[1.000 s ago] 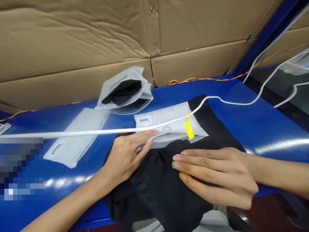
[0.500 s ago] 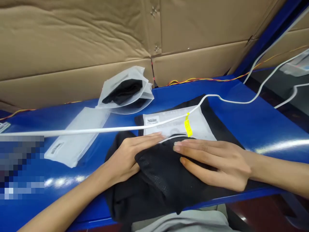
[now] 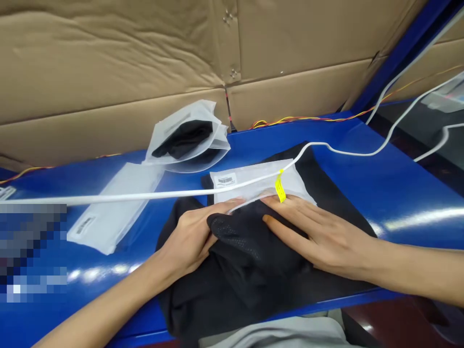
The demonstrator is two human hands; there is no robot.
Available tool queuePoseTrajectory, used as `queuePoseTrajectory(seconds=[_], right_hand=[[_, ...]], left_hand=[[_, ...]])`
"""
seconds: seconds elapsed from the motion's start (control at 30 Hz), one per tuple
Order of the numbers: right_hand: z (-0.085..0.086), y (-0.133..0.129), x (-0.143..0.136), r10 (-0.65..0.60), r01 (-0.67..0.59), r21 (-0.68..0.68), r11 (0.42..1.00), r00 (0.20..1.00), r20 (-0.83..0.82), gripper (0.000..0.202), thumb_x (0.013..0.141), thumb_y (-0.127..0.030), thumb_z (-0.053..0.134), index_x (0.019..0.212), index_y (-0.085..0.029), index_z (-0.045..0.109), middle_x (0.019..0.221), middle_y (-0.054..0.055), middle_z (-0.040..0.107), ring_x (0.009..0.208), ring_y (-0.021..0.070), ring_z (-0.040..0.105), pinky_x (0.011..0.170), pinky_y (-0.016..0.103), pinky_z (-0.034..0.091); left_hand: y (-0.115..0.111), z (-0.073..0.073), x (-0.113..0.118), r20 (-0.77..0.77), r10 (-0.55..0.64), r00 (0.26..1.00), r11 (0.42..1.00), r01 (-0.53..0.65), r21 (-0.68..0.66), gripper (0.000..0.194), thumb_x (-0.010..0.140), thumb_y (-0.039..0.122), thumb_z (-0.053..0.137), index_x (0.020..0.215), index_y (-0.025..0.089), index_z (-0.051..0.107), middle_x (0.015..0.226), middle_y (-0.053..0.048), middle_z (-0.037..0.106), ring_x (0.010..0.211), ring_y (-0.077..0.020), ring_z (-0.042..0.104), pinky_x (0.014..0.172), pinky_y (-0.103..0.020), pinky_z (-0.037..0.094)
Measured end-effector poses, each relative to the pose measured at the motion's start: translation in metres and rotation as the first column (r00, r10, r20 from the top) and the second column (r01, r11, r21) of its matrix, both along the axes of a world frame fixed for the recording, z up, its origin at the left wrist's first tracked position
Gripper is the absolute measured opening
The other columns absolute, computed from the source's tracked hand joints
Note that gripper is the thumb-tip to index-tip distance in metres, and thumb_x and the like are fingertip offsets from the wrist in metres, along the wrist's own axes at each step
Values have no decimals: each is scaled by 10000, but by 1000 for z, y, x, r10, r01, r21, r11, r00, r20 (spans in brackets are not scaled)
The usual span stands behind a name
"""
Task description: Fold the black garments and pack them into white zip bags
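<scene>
far left, a flat bag (image 3: 116, 203) w/ barcode label lies on the blue table (image 3: 398, 186), apart from the hands; then an open bag (image 3: 206, 110) w/ dark cloth in it. left hand (image 3: 190, 237): fingers close together, tips at left end of the centre bag's mouth; can't tell if thumb pinches the lip, bc cloth hides it. mid: black cloth (image 3: 250, 251) bunched up against the mouth of the centre bag (image 3: 263, 188). to ease it in well, prob hold the lip steady w/ left & feed cloth flat, no wads. white cable (image 3: 145, 197) crosses over the bag, yellow tag (image 3: 280, 186) by the mouth; keep tag out, could snag. right hand (image 3: 326, 232): thumb spread from fingers, over cloth; best smooth gently, lip may crumple.
</scene>
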State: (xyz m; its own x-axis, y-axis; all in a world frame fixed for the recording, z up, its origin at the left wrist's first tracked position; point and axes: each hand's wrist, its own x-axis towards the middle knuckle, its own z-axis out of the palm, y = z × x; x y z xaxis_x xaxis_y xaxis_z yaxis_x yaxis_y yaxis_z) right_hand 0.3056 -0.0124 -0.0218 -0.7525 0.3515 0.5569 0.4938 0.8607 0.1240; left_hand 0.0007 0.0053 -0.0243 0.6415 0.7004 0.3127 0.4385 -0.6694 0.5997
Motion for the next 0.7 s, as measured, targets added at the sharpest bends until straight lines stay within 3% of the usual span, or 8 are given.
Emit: queuePoseTrajectory(seconds=[0.13, 0.3, 0.4, 0.53, 0.7], right_hand=[[-4, -1, 4, -10, 19, -151, 988, 998, 61, 544, 981, 59, 427, 1493, -107, 506, 1557, 246, 593, 1472, 322, 582, 1106, 423, 609], [-5, -1, 6, -29, 38, -125, 991, 997, 78, 531, 986, 48, 489, 1482, -141, 508, 1524, 246, 616, 1397, 348, 648, 936, 396, 685], [-5, 0, 7, -9, 19, -132, 991, 997, 74, 514, 993, 37, 493, 1473, -145, 518, 1492, 236, 642, 1372, 347, 666, 909, 403, 694], [-5, 1, 8, -15, 31, -153, 988, 994, 104, 565, 970, 50, 511, 1492, -163, 527, 1543, 234, 604, 1421, 346, 627, 944, 412, 683], [-7, -1, 7, -55, 61, -84, 995, 996, 75, 545, 962, 43, 557, 1458, -182, 566, 1533, 233, 617, 1367, 317, 667, 933, 379, 677]], left_hand=[[1, 3, 2, 5, 20, 1000, 996, -20, 87, 492, 1033, 138, 569, 1506, 274, 566, 1475, -63, 722, 1322, -251, 726, 1113, -353, 616], [-2, 14, 7, -31, 62, 998, 982, -55, 181, 318, 988, 63, 585, 1252, 240, 600, 1351, -80, 783, 1237, -205, 771, 966, -249, 647], [-3, 19, 10, -102, 68, 992, 974, -45, 221, 280, 949, 2, 552, 1099, 224, 633, 1309, -79, 798, 1233, -209, 773, 996, -246, 635], [-1, 21, 8, -168, 68, 983, 964, -21, 266, 329, 873, -6, 563, 1106, 207, 655, 1261, -81, 810, 1308, -240, 733, 1112, -322, 605], [2, 23, 1, -287, 53, 956, 955, 35, 294, 526, 782, 27, 529, 1265, 177, 673, 1426, -140, 740, 1324, -282, 725, 1061, -375, 648]])
